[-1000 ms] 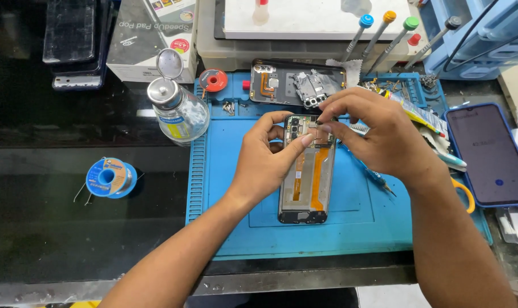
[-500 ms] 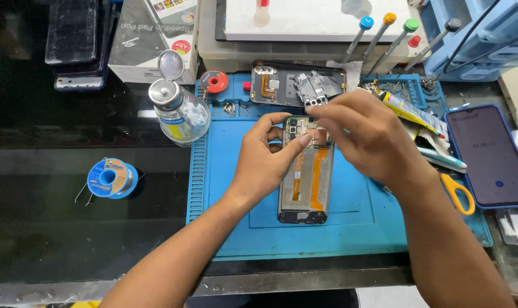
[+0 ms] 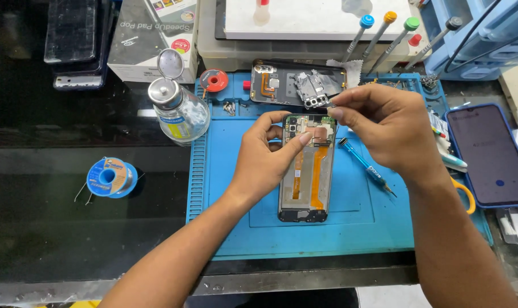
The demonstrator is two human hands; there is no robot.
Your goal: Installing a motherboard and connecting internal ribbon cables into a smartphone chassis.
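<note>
An opened phone body (image 3: 307, 171) with orange flex cables lies on the blue repair mat (image 3: 236, 228). My left hand (image 3: 267, 157) rests on its upper left edge, thumb and forefinger pressing the top of the board. Just above the phone's top right corner, my right hand (image 3: 384, 128) pinches a small dark part between thumb and forefinger. The removed back cover (image 3: 276, 82) with a metal shield plate (image 3: 311, 88) lies beyond the phone.
A blue-handled screwdriver (image 3: 366, 166) lies on the mat right of the phone. A clear liquid bottle (image 3: 179, 111), a solder spool (image 3: 110, 178), small screws (image 3: 230, 107), a red tape roll (image 3: 214, 80), upright screwdrivers (image 3: 378, 31) and another phone (image 3: 492, 154) surround the mat.
My right hand has lifted off the phone's top and moved right and up, pinching a small part. The left hand stays on the phone.
</note>
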